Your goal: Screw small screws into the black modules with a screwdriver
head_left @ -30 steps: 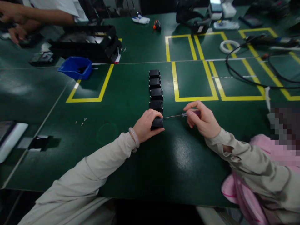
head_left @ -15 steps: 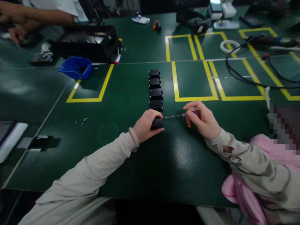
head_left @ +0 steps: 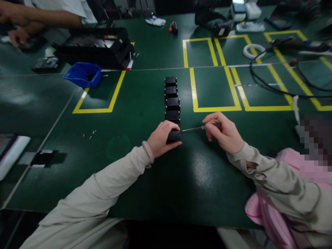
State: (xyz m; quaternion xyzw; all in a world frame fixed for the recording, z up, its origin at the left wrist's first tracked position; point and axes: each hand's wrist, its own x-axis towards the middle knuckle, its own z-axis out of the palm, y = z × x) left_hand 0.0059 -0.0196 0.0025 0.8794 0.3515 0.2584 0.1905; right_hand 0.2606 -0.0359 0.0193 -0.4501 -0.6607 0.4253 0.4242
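My left hand [head_left: 164, 139] is closed around the nearest black block [head_left: 173, 136], at the front end of a row, its thumb and fingers on opposite sides. Beyond it, several similar black blocks [head_left: 172, 103] stand in a line running away from me, with small shiny screws along their sides. A screwdriver [head_left: 212, 125] with a dark handle is gripped in my right hand [head_left: 225, 131]. Its thin shaft points left, and the tip meets the right side of the held block. Whether the tip sits in a screw is too small to tell.
Loose screws [head_left: 90, 134] lie to the left on the green table [head_left: 155, 193]. Farther back stand a blue bin [head_left: 84, 76] and a long black tray [head_left: 95, 48], near a co-worker's arm [head_left: 44, 17]. Right are a tape roll [head_left: 254, 51], a black cable [head_left: 259, 80] and pink cloth [head_left: 261, 207].
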